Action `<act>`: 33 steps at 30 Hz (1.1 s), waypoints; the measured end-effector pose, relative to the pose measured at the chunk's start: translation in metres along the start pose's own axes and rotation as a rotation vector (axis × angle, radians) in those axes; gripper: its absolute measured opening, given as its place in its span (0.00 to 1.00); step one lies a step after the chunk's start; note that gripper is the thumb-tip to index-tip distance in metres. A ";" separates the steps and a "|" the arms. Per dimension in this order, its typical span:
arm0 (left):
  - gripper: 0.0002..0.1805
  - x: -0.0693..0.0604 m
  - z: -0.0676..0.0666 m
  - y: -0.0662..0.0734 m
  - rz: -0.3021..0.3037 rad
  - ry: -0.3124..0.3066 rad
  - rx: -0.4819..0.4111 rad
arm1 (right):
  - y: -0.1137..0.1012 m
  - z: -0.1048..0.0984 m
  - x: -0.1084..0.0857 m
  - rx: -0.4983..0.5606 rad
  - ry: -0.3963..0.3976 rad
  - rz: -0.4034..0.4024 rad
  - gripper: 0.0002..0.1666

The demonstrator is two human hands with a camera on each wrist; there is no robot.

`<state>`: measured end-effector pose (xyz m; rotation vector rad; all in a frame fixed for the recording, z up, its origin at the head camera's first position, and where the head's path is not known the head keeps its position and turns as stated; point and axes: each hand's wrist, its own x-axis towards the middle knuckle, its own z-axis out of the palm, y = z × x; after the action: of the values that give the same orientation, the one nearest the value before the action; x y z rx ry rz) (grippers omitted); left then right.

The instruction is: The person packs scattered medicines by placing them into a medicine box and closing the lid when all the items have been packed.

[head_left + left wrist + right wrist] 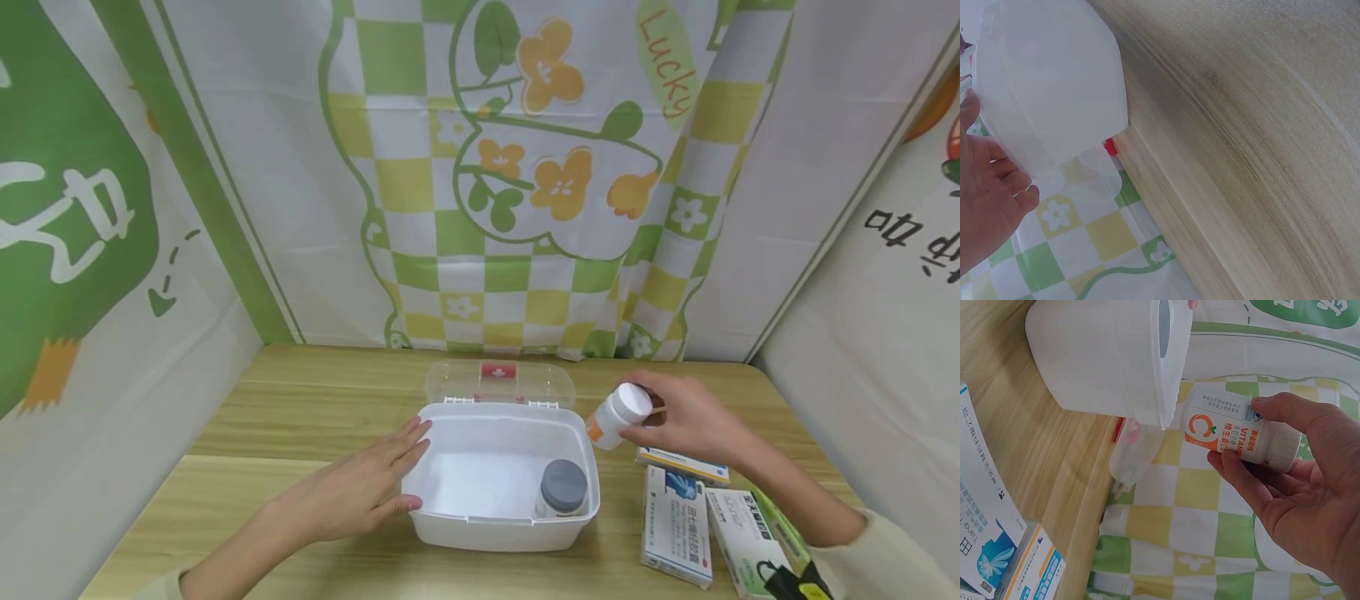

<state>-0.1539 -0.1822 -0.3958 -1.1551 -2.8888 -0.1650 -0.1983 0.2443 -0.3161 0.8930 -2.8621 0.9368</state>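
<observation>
A white vitamin C bottle (pixel 617 417) with an orange label is held tilted in my right hand (pixel 693 417), just right of the white medicine box (pixel 498 533). In the right wrist view, thumb and fingers pinch the bottle (pixel 1235 428) around its body near the cap. The box is uncovered, its clear lid (pixel 457 379) with a red cross label folded back behind. Inside, at the front right corner, stands a jar with a grey cap (pixel 564 485). My left hand (pixel 352 487) rests its spread fingers on the box's left rim; the left wrist view also shows this hand (pixel 991 181) there.
On the right of the wooden table (pixel 322 408) lie several medicine cartons, among them a white-and-blue carton (pixel 677 525), a white-and-green carton (pixel 750 533) and a thin carton (pixel 684 465). A black and yellow item (pixel 806 586) lies at the front. A patterned curtain (pixel 517 208) hangs behind.
</observation>
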 end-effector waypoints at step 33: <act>0.40 0.001 0.001 0.002 -0.010 0.011 0.001 | -0.020 0.022 0.034 -0.046 -0.029 -0.085 0.22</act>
<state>-0.1527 -0.1799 -0.3967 -1.1367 -2.8850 -0.1697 -0.2129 0.2017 -0.3171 1.0231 -2.8316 0.8532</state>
